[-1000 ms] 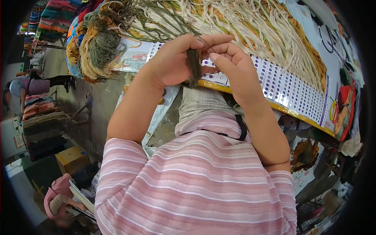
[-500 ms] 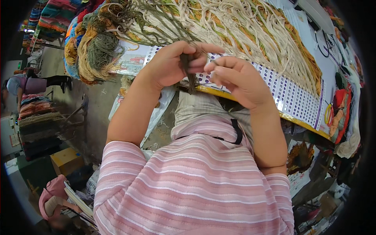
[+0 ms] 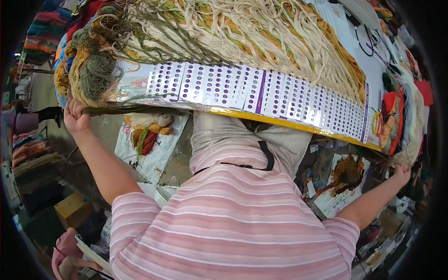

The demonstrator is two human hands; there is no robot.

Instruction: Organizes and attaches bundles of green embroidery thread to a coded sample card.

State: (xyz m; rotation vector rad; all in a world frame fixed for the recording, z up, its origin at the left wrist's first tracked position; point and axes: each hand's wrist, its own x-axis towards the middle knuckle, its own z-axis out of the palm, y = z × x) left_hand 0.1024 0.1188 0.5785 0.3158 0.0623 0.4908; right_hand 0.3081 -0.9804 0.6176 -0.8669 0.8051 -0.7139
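Note:
My left hand [image 3: 77, 116] is at the left end of the table, fingers curled below a bundle of grey-green and tan yarn [image 3: 95, 74]; what they grip is hidden. Far to the right, my right hand [image 3: 401, 172] is closed at the table's right end, against the lower end of a cream yarn hank [image 3: 413, 144]; its grip is too small to make out. Between them lies a row of white cards with punched holes [image 3: 219, 86]. Long cream, ochre and green strands [image 3: 261, 37] spread behind the cards, with dark green strands [image 3: 177, 37] at their left.
Yellow tape [image 3: 289, 128] runs along the table's front edge. Yellow-handled scissors [image 3: 376, 122] lie near red yarn [image 3: 391, 114] at the right. Below, yarn scraps [image 3: 148, 133] and a brown fibre clump [image 3: 347, 175] lie on white sheets. A person [image 3: 70, 256] is at lower left.
My hands have parted from the middle, where they handled dark green yarn, and reached out to opposite ends of the table. The dark green yarn has left the space between them.

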